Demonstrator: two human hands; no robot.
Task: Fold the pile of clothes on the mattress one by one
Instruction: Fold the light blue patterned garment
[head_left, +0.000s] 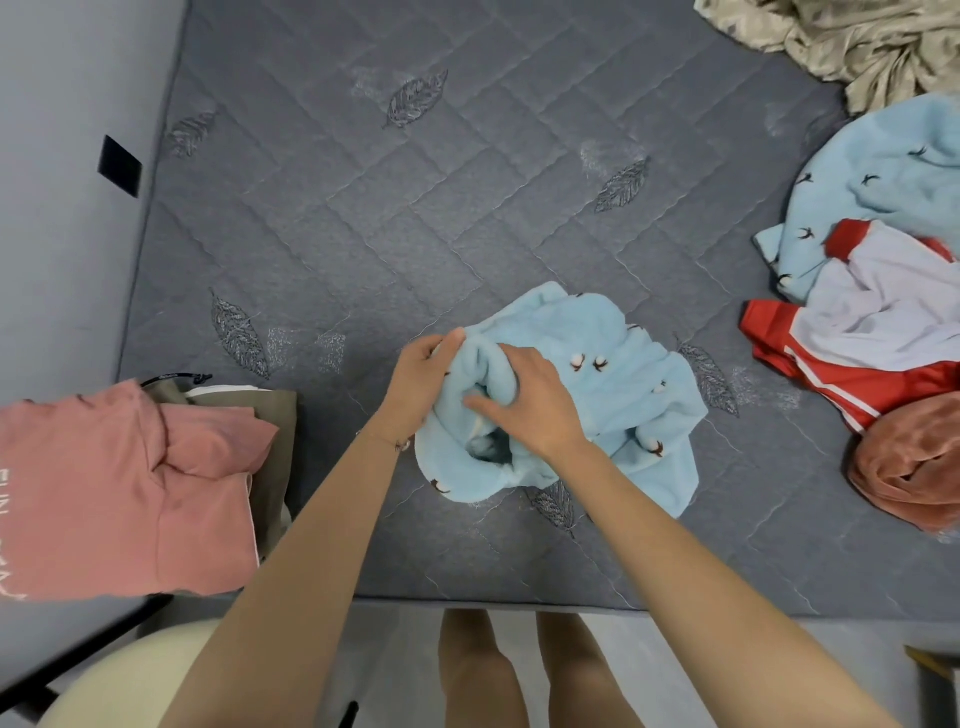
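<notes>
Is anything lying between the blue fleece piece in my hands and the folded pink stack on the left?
Nothing visible: only bare mattress lies between the blue fleece garment, held by left hand and right hand, and the folded pink stack.

Your mattress is matt grey quilted cloth, stitched leaves. At its near middle, light blue garment is plush fleece. Right of it, red shorts look slightly glossy; rust garment looks velvety.
</notes>
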